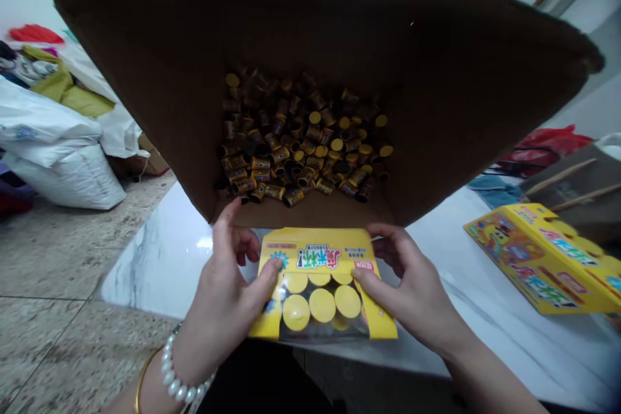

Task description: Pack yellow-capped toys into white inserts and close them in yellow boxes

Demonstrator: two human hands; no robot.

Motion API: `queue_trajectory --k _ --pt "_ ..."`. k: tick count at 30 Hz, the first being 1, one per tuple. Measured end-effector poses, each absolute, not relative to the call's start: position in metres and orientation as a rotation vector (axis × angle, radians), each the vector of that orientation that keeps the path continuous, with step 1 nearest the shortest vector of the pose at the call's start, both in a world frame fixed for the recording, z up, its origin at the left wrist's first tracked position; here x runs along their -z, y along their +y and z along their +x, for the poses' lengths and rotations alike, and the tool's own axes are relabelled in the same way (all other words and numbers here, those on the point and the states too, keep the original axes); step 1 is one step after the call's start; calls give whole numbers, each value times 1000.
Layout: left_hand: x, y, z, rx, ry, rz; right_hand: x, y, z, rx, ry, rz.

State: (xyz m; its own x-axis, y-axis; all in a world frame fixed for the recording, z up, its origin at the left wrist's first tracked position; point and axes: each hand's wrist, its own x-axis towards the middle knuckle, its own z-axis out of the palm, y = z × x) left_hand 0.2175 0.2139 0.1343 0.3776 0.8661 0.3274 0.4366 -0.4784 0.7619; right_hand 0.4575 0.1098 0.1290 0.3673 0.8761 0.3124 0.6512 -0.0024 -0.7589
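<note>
Between my hands is a yellow snack box (pixel 321 256) with a clear window, through which several round yellow lids (pixel 322 305) show. My left hand (pixel 235 278) grips its left side, thumb on the front and index finger raised toward the carton. On the right side, my right hand (pixel 405 281) has its thumb on the front and its fingers behind the edge. Just beyond stands a big open cardboard carton (pixel 310 19), tipped toward me, with many small yellow-lidded cups (pixel 301 149) heaped inside. Part of the box's back is hidden.
Another yellow box (pixel 543 265) of the same kind sits at the right on the marble-patterned table (pixel 160 259). Behind it are a brown paper bag (pixel 577 187) and a red plastic bag (pixel 543 145). White sacks (pixel 63 168) lie on the floor at the left.
</note>
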Motion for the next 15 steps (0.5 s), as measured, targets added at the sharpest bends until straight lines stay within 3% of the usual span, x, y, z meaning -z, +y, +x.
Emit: queue_trajectory --k 3,8,15 --pt "-137 220 217 -908 1002 2342 -134 113 461 -390 -1547 -1715" --pt "-139 224 211 -769 732 2563 -146 108 468 -110 -1862 -1695" --pt "-143 235 214 -701 735 2606 -141 116 480 -68 -2000 -1550"
